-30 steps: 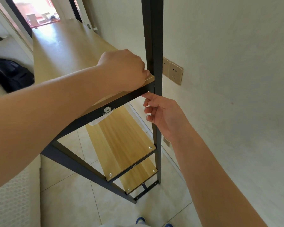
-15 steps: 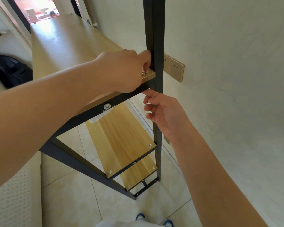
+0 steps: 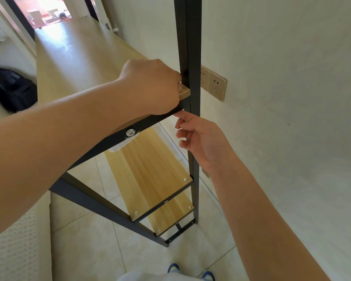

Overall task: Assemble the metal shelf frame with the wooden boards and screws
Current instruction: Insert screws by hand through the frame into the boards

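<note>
The black metal frame stands by the wall, its upright post [image 3: 190,37] in the middle of the view. A long wooden board [image 3: 79,63] lies on the upper black crossbar [image 3: 101,145], which carries a silver bolt [image 3: 130,132]. My left hand [image 3: 150,86] rests on the board's near right corner beside the post, fingers curled down over the spot where a screw showed a moment ago. My right hand [image 3: 201,142] is under that corner, its index fingertip touching the crossbar's underside and the other fingers curled. Two lower boards [image 3: 150,175] [image 3: 170,218] are screwed in place.
Wall sockets [image 3: 216,86] sit on the wall right behind the post. A black backpack [image 3: 10,88] lies at the left. A bubble-wrap sheet [image 3: 18,250] lies on the tiled floor at the lower left. My blue shoes [image 3: 173,267] show at the bottom.
My left hand's fingers shifted at the board corner; a screw head showed under them half a second ago and is covered now. My right hand stayed under the crossbar.
</note>
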